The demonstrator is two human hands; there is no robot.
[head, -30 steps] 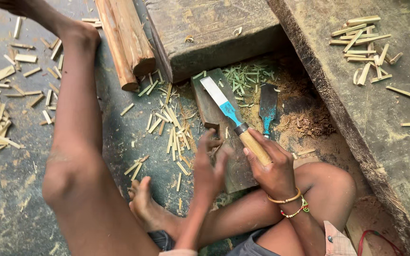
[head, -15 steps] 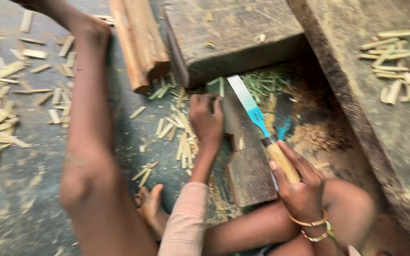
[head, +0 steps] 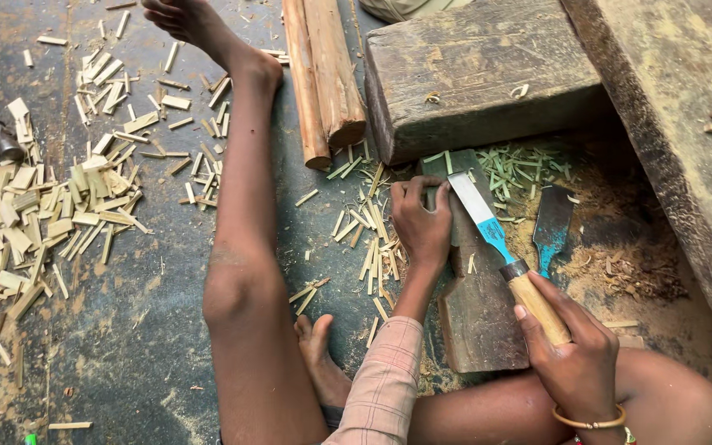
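I see my right hand [head: 574,354] wrapped fully around the pale wooden handle of a chisel [head: 500,247], fingers closed tight with no gap showing, thumb lying along the handle's upper side. The chisel has a blue collar and a flat steel blade; it slopes up and to the left from the fist, and the blade tip rests at the far end of a dark wooden block [head: 475,288] that lies on the floor between my legs.

My left hand [head: 422,222] sits at the left edge of the same block, just beside the blade. Its fingers are curled in and pinched together on a small strip of bamboo [head: 432,196] held at the block's top end; how much of the strip is inside the pinch I cannot tell, as the fingers cover most of it. The fingertips and the blade edge are very close, nearly touching.

A second blue-bladed tool [head: 552,224] lies unheld on sawdust to the right of the chisel. A heavy timber slab [head: 488,74] stands just beyond the block, with two round reddish logs [head: 323,74] to its left. Split bamboo slivers [head: 59,206] are scattered across the dark floor at far left, and a smaller cluster lies beside my left wrist.
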